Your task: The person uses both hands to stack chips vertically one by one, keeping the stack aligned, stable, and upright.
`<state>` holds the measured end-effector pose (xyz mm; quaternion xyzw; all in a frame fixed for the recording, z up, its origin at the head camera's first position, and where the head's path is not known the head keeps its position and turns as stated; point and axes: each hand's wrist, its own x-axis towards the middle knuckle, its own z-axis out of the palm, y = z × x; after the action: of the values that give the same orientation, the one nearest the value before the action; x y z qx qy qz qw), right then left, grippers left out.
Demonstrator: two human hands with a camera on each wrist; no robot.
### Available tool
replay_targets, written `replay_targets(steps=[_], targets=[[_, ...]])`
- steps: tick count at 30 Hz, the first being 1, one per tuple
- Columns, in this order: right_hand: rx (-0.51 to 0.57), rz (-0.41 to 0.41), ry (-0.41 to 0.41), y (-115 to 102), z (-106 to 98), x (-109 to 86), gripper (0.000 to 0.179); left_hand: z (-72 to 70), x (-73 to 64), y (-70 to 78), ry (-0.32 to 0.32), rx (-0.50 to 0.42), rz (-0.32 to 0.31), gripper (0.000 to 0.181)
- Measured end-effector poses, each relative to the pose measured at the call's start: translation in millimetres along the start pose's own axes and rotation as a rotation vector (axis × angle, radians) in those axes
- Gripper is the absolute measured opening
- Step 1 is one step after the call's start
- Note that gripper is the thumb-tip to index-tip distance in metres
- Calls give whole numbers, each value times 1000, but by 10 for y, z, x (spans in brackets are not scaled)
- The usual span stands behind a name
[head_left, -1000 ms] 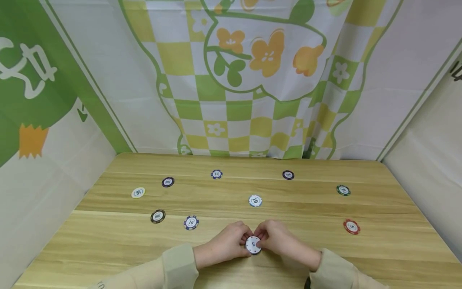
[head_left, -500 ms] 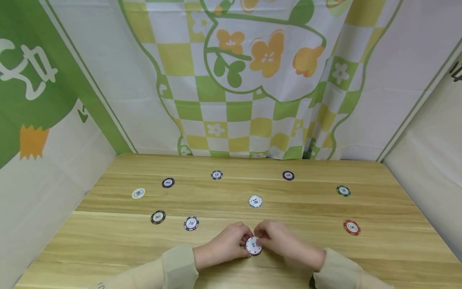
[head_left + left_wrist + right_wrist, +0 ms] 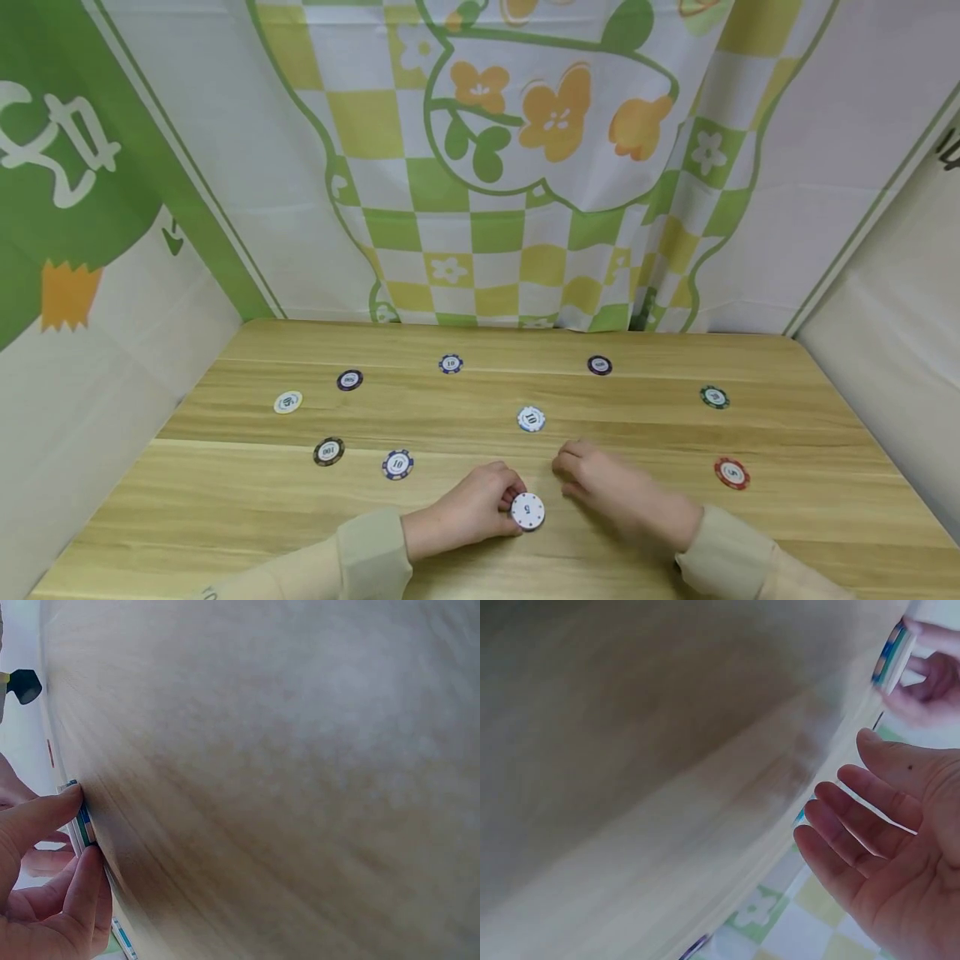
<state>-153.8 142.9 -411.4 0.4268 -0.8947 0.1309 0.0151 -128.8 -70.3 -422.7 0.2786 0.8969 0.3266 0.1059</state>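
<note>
My left hand (image 3: 478, 505) pinches a short stack of poker chips (image 3: 528, 512) near the front middle of the table. On top lies a white chip marked 5. Thumb and fingertips grip the stack's edge in the left wrist view, where layered chip rims (image 3: 84, 825) show. Apart from the stack, to its right, my right hand (image 3: 611, 492) is blurred above the wood. The right wrist view shows its fingers (image 3: 847, 825) loosely spread, holding nothing. A light blue chip marked 10 (image 3: 531, 419) lies beyond both hands.
Single chips lie flat about the wooden table (image 3: 465, 433): a blue one (image 3: 397, 464), a black one (image 3: 328, 451), a yellow-rimmed one (image 3: 288, 402), a red one (image 3: 732, 472), a green one (image 3: 715, 397), and others farther back. Patterned cloth (image 3: 495, 225) hangs behind.
My right hand has left the chip stack and moved to the right and slightly away from me. The left hand stays in place, gripping the stack.
</note>
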Motion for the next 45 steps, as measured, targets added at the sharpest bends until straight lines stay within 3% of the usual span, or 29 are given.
replay_targets(steps=[20, 26, 36, 45], targets=[[-11, 176, -5, 601, -254, -169, 15, 20, -3, -12, 17, -13, 6, 32], [10, 277, -27, 770, -319, -197, 23, 14, -6, -5, 7, 2, 0, 33], [-29, 332, -1, 1000, -451, -224, 24, 6, -6, -3, 13, 7, 10, 33], [14, 458, -70, 1179, -488, -245, 29, 2, -13, 8, 18, -3, 9, 32]])
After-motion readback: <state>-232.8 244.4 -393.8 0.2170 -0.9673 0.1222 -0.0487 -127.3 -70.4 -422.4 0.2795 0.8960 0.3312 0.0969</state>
